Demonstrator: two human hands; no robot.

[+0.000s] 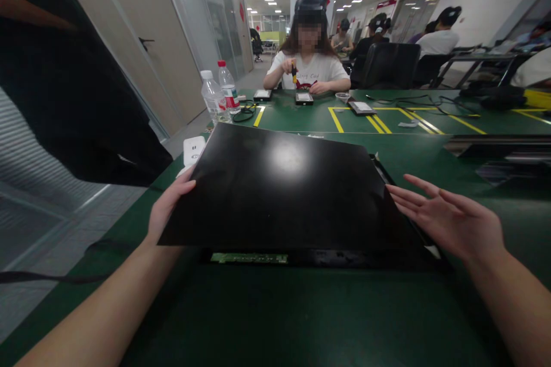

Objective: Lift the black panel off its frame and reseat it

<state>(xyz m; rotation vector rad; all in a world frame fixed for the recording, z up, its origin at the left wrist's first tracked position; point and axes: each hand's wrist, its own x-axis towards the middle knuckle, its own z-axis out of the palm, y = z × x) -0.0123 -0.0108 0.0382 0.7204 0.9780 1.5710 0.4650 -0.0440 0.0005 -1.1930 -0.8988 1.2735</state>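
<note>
A glossy black panel (275, 195) is tilted above a dark frame (344, 260), its left side raised. My left hand (167, 206) grips the panel's left edge, thumb on top and the other fingers hidden underneath. At the panel's right edge, my right hand (451, 218) has its fingers stretched out and spread, palm turned up, with the fingertips at the edge. A green circuit board strip (249, 258) shows along the frame's near side. The panel hides most of the frame.
Two bottles (213, 97) and a white device (193, 150) stand on the left of the green table (301, 321). Across it, a person (310, 63) holds a screwdriver (294, 71) over a small drive (303, 98). Dark parts (508, 149) lie at right. Someone in black stands at left.
</note>
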